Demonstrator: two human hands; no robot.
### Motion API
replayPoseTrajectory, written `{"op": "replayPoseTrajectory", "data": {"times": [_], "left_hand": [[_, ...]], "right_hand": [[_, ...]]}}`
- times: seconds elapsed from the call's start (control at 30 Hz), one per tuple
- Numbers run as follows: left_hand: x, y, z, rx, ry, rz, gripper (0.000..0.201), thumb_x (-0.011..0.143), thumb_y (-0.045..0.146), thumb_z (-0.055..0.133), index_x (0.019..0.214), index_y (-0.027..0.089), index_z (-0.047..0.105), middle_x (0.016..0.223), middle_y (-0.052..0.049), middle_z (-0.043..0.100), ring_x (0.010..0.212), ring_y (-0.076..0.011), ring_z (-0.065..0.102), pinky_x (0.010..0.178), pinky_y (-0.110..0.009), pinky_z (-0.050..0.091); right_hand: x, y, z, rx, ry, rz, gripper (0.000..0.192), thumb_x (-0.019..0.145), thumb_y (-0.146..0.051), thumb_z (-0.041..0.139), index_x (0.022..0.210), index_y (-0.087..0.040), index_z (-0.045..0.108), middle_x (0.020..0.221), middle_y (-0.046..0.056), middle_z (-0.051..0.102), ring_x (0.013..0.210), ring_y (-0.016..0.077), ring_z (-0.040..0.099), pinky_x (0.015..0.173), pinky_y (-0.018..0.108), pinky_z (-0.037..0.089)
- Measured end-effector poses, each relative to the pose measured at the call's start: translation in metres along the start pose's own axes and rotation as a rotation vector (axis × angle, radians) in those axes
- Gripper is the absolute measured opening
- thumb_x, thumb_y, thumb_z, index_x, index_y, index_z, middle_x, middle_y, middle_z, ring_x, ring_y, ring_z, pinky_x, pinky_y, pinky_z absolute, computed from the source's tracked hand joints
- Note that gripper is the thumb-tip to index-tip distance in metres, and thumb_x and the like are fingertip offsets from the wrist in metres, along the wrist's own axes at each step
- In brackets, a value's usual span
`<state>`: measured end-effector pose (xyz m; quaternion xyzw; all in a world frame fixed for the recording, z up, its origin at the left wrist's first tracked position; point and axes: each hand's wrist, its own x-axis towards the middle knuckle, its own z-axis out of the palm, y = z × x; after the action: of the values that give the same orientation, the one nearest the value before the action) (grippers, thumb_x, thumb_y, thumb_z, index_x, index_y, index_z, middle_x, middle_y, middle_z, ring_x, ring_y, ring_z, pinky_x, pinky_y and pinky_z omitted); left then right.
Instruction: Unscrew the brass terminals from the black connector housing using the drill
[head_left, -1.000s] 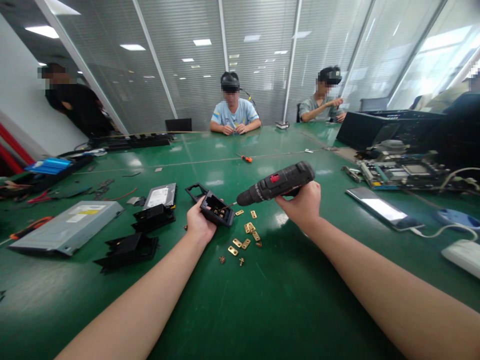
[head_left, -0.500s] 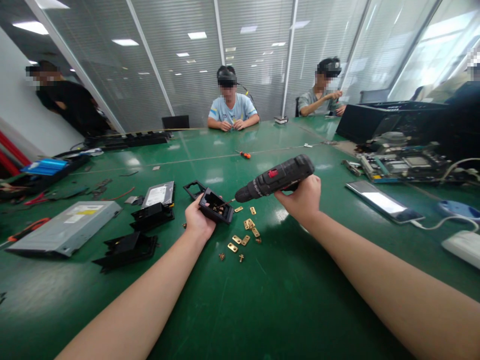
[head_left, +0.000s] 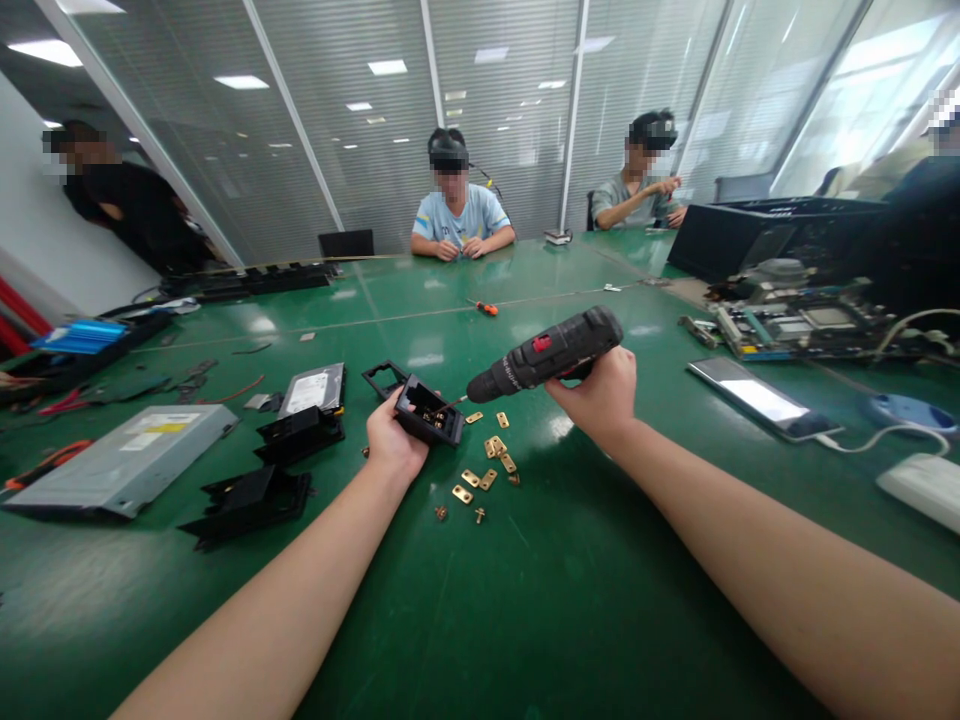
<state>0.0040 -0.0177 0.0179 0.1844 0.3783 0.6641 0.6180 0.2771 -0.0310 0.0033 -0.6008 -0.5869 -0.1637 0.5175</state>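
Left hand [head_left: 394, 440] clamped around a small black plastic housing [head_left: 429, 411], tilted up off the green tabletop [head_left: 525, 600]. Right hand [head_left: 600, 395] closed on the grip of a black cordless screwdriver [head_left: 546, 354], bit tip pressed into the housing's open cavity. Just right of the housing, below the screwdriver's nose: loose brass contact plates [head_left: 491, 462] scattered flat. Left of the housing: a hard drive [head_left: 315, 388] and more black plastic parts [head_left: 251, 498].

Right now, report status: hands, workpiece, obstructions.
Left hand grips black housing. Right hand holds electric screwdriver, bit inside housing. Brass plates loose beside it.
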Motion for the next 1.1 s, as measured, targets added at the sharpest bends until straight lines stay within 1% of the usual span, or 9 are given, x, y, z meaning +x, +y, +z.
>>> {"op": "replayPoseTrajectory", "data": {"times": [0.17, 0.4, 0.6, 0.73, 0.97, 1.1], "left_hand": [[0.0003, -0.0002, 0.0008, 0.009, 0.006, -0.008, 0.012, 0.077, 0.022, 0.058, 0.079, 0.019, 0.069, 0.082, -0.01, 0.073, 0.08, -0.0284, 0.074, 0.076, -0.043, 0.064], [-0.0001, -0.0005, 0.0, 0.009, -0.015, 0.011, 0.013, 0.073, 0.02, 0.058, 0.08, 0.019, 0.069, 0.081, -0.01, 0.073, 0.08, -0.0288, 0.074, 0.078, -0.044, 0.063], [0.0001, -0.0005, 0.0005, 0.018, -0.006, 0.006, 0.014, 0.073, 0.021, 0.058, 0.082, 0.019, 0.069, 0.082, -0.009, 0.073, 0.081, -0.0283, 0.074, 0.079, -0.045, 0.064], [0.0005, -0.0002, 0.001, 0.01, 0.008, -0.007, 0.014, 0.075, 0.022, 0.058, 0.083, 0.019, 0.069, 0.083, -0.01, 0.074, 0.082, -0.028, 0.074, 0.079, -0.044, 0.063], [0.0008, -0.0014, -0.0003, -0.009, -0.012, 0.001, 0.01, 0.077, 0.024, 0.06, 0.081, 0.02, 0.068, 0.081, -0.009, 0.073, 0.08, -0.0286, 0.073, 0.08, -0.046, 0.064], [0.0013, -0.0016, -0.0005, -0.002, -0.001, 0.004, 0.013, 0.074, 0.021, 0.059, 0.082, 0.02, 0.069, 0.081, -0.009, 0.073, 0.08, -0.028, 0.074, 0.078, -0.044, 0.063]], "right_hand": [[-0.0004, 0.0015, 0.0015, -0.011, -0.003, 0.001, 0.028, 0.068, -0.04, 0.073, 0.084, -0.027, 0.054, 0.08, 0.005, 0.065, 0.083, 0.0327, 0.064, 0.088, 0.052, 0.05], [-0.0002, 0.0023, 0.0017, -0.012, -0.002, 0.004, 0.029, 0.066, -0.041, 0.071, 0.083, -0.028, 0.052, 0.079, 0.005, 0.064, 0.081, 0.0328, 0.064, 0.085, 0.052, 0.052], [0.0001, 0.0008, 0.0007, -0.012, -0.002, 0.003, 0.028, 0.066, -0.04, 0.071, 0.082, -0.028, 0.053, 0.079, 0.004, 0.065, 0.081, 0.0326, 0.065, 0.087, 0.053, 0.051], [0.0005, 0.0001, -0.0001, -0.015, -0.002, 0.011, 0.029, 0.065, -0.041, 0.072, 0.082, -0.028, 0.052, 0.079, 0.005, 0.065, 0.082, 0.0328, 0.065, 0.087, 0.052, 0.052], [0.0002, 0.0001, 0.0002, -0.009, -0.003, 0.024, 0.031, 0.065, -0.042, 0.072, 0.084, -0.028, 0.051, 0.08, 0.005, 0.065, 0.081, 0.0335, 0.065, 0.086, 0.053, 0.052], [-0.0004, 0.0002, 0.0003, -0.001, -0.005, 0.027, 0.032, 0.064, -0.042, 0.071, 0.084, -0.028, 0.05, 0.08, 0.005, 0.065, 0.082, 0.0338, 0.065, 0.086, 0.053, 0.051]]}}
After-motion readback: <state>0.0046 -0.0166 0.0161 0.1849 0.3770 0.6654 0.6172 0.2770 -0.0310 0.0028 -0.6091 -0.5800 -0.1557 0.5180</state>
